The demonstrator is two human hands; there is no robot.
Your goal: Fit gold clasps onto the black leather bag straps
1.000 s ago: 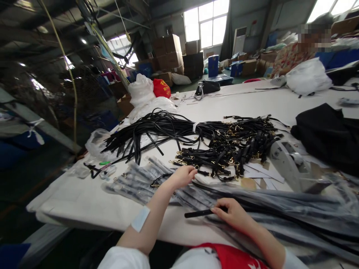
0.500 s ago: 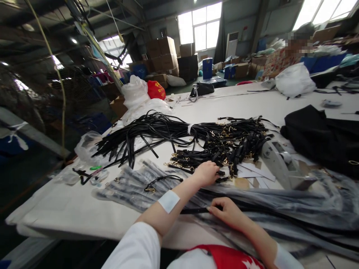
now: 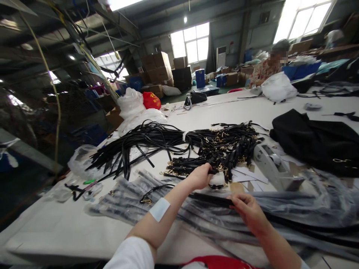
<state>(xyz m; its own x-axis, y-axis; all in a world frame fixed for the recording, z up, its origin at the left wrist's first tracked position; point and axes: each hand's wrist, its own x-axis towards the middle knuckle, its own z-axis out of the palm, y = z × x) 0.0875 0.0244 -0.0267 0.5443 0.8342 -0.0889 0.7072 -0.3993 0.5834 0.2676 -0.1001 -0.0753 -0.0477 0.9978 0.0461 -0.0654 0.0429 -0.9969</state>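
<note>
My left hand [image 3: 200, 176] reaches to the near edge of a pile of short black straps with gold clasps [image 3: 185, 161]. Its fingers are curled around one of these black straps, partly hidden by the hand. Further right, my right hand [image 3: 246, 210] pinches a long black strap [image 3: 214, 199] between thumb and fingertips. That strap runs left under my left forearm, above several plastic-wrapped straps [image 3: 112, 203]. A thin black cord with a gold clasp [image 3: 146, 201] lies left of my left forearm.
A bundle of long black straps [image 3: 146, 136] lies behind my hands. A grey tape dispenser [image 3: 269, 168] and black fabric [image 3: 314, 138] stand to the right, with white paper cards [image 3: 249, 174] beside them. Clear plastic bags [image 3: 81, 160] lie left. A person [image 3: 266, 69] is across the table.
My right hand has moved right and up, lifting the long black strap. My left hand stays at the pile's edge, its fingers closing on a strap there. The camera view has shifted slightly.
</note>
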